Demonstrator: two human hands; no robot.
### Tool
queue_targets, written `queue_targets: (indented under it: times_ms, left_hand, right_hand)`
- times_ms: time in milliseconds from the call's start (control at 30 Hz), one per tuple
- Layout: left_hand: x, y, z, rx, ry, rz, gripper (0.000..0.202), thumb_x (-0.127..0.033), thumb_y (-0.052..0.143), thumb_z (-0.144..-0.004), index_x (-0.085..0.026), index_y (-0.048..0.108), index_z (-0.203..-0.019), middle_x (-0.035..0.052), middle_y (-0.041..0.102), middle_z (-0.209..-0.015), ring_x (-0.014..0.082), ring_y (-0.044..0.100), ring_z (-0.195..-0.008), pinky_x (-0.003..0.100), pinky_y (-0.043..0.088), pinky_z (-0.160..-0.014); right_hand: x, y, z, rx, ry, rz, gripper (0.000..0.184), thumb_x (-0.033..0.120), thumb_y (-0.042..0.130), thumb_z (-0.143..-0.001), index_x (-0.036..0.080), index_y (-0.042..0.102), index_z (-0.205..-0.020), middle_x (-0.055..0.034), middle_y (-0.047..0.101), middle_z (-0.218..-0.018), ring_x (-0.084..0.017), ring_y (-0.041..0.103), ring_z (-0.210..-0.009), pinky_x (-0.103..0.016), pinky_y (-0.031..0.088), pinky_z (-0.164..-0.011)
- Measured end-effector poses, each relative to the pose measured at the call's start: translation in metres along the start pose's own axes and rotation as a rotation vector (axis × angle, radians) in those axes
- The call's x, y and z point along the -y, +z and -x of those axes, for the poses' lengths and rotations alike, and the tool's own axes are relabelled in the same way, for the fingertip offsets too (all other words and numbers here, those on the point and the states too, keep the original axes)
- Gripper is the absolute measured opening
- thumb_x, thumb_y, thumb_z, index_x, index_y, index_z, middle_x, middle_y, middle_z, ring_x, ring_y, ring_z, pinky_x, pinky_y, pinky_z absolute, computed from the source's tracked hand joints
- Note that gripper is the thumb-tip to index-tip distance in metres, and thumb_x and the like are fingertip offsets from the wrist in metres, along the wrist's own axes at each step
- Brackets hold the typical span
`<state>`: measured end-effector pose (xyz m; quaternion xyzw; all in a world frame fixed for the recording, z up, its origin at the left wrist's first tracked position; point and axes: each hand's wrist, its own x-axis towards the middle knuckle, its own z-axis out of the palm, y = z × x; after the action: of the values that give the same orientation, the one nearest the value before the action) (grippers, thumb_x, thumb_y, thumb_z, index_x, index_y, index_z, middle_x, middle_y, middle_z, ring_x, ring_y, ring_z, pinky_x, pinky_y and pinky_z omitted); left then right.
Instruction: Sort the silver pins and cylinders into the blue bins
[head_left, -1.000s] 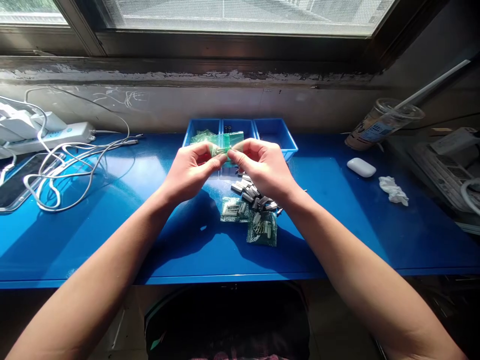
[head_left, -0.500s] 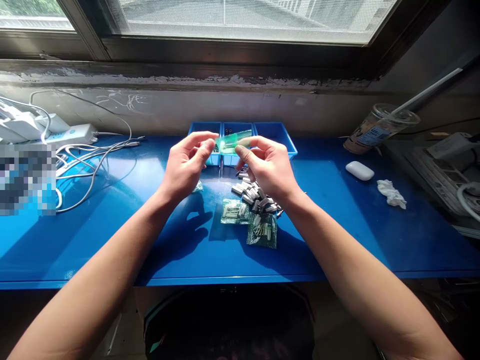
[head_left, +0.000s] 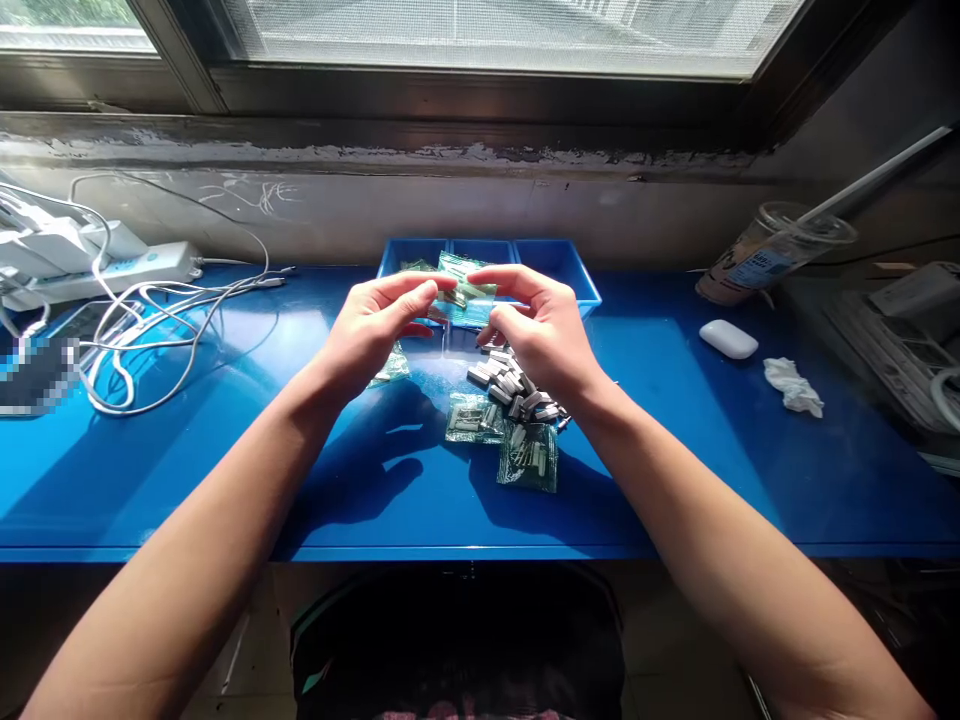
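My left hand (head_left: 371, 335) and my right hand (head_left: 540, 330) meet above a blue three-compartment tray (head_left: 577, 280). A small green see-through bag (head_left: 463, 290) hangs between them over the middle compartment. My right forefinger and thumb bracket it. My left fingers are stretched out, their tips at the bag's left end, thumb apart. Below my right hand lies a pile of small grey metal parts (head_left: 514, 385). Two filled green bags (head_left: 471, 418) (head_left: 529, 455) lie in front of the pile, and another green bag (head_left: 391, 365) lies under my left hand.
On the blue table (head_left: 225, 480), a white power strip (head_left: 120, 265) and tangled white cables (head_left: 157, 320) lie at the left. At the right are a white earbud case (head_left: 727, 340), a crumpled tissue (head_left: 793, 388) and a lidded cup with a straw (head_left: 772, 250). More green bags (head_left: 415, 266) lie in the tray's left compartment.
Both hands have carried the green bag forward and down over the tray. My left hand has gone from a pinch on the bag to straight fingers.
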<state>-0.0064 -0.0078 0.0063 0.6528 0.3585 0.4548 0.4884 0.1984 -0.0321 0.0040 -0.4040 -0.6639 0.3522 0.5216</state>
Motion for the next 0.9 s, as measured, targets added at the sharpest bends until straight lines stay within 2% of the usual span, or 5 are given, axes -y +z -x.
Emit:
queue_targets:
  times_ms: [133,233,467,667,900]
  left_hand:
    - [-0.002,-0.005,0.0,-0.19,0.197,-0.257,0.05,-0.066,0.061,-0.096,-0.026,0.076,-0.12,0.0078,0.074,-0.122,0.0311,0.066,-0.116,0.044,0.056,-0.096]
    - [0.0,-0.012,-0.003,-0.323,0.303,-0.607,0.047,-0.064,0.055,-0.099,-0.031,0.072,-0.128,0.0057,0.067,-0.138,0.0345,0.049,-0.139,0.051,0.04,-0.117]
    - [0.032,-0.026,-0.013,-0.302,0.078,-1.112,0.057,-0.065,0.052,-0.098,-0.027,0.065,-0.139,0.0165,0.06,-0.143,0.0466,0.041,-0.138,0.069,0.03,-0.114]
    - [0.038,-0.026,-0.014,-0.273,0.084,-1.079,0.05,-0.065,0.052,-0.099,-0.03,0.069,-0.131,0.0142,0.048,-0.156,0.0471,0.037,-0.142,0.068,0.035,-0.112]
    - [0.04,-0.023,-0.016,-0.148,0.053,-1.135,0.053,-0.061,0.049,-0.1,-0.03,0.062,-0.142,0.0117,0.058,-0.153,0.046,0.039,-0.141,0.071,0.031,-0.112]
  right_hand:
    - [0.001,-0.003,0.004,0.102,-0.06,0.183,0.047,0.03,0.064,-0.091,0.025,0.05,-0.136,-0.0078,0.066,-0.122,-0.02,0.067,-0.084,-0.04,0.061,-0.073]
    - [0.007,-0.007,0.008,0.393,-0.205,0.457,0.037,0.041,0.07,-0.092,0.023,0.059,-0.122,-0.01,0.064,-0.122,-0.028,0.062,-0.106,-0.049,0.055,-0.093]
    - [0.022,-0.008,0.017,0.766,-0.201,0.769,0.055,0.073,0.078,-0.078,0.023,0.07,-0.101,-0.0099,0.063,-0.106,-0.036,0.048,-0.115,-0.062,0.04,-0.104]
    - [0.018,-0.005,0.021,0.839,-0.213,0.812,0.05,0.065,0.082,-0.076,0.023,0.069,-0.101,-0.0107,0.064,-0.107,-0.037,0.05,-0.115,-0.068,0.03,-0.113]
    - [0.016,0.001,0.022,0.9,-0.207,0.718,0.024,0.041,0.074,-0.09,0.022,0.067,-0.103,-0.0058,0.068,-0.109,-0.029,0.061,-0.108,-0.073,0.02,-0.118]
